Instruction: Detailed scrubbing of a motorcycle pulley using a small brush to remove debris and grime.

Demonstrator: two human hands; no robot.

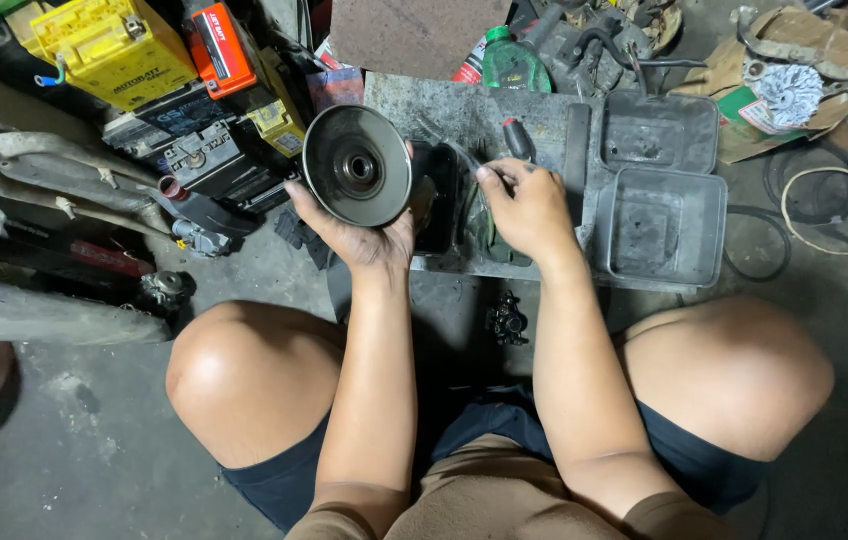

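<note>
A round metal disc (357, 165) is held upright in the left hand (359, 235), above the floor. The right hand (529, 205) is pinched on a thin tool (449, 148) near a screwdriver (519, 138) and grey trays (666, 205); the disc's hub looks greasy, cleaning seemingly unfinished.

Stained grey concrete floor (94, 440); stacked batteries (114, 45) at eleven o'clock, two grey trays (664, 200) at two o'clock, coiled cable (824, 200) at three o'clock.

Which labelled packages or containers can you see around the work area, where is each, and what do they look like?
Yellow battery: top left, boxy, dark lettering.
Orange-red battery: right of it, slim box, white label.
Green bottle: top centre, behind the grey tray.
Torn cardboard: top right, brown, green-and-red print.
</note>
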